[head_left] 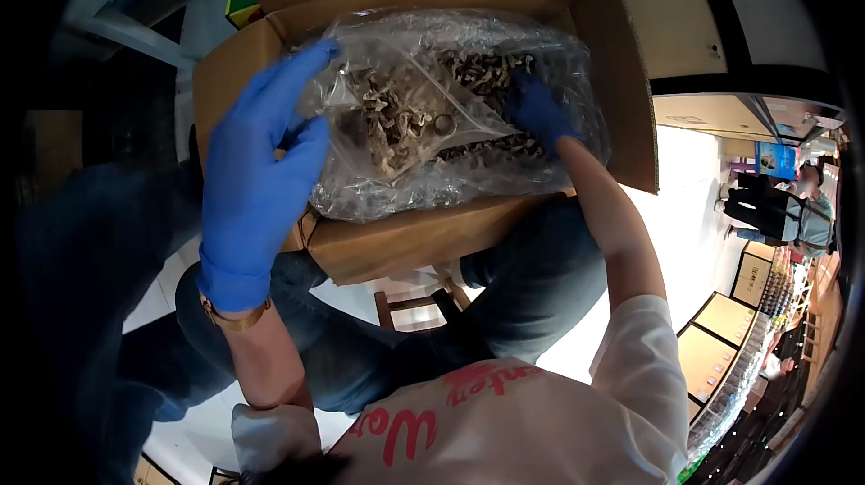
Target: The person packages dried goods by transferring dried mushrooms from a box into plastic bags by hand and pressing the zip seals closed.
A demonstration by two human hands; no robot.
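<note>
A clear plastic bag (360, 201) lines an opened cardboard box (414, 246) in front of me. Dark, shrivelled pieces that look like dried mushrooms (487, 72) lie in it. On the left of them rests a smaller clear bag with paler dried pieces (396, 129). My left hand (261, 160), in a blue glove, is over the box's left edge beside the plastic, fingers stretched and thumb apart, holding nothing visible. My right hand (541, 114), also blue-gloved, reaches into the dark pieces on the right; its fingertips are hidden among them.
Box flaps stand up at the back and right. My knees flank the box, and a wooden stool (416, 305) shows below. Another person's jeans-clad leg (99, 251) is close on the left. Far right, people (784, 210) stand near shop shelves and cabinets (721, 323).
</note>
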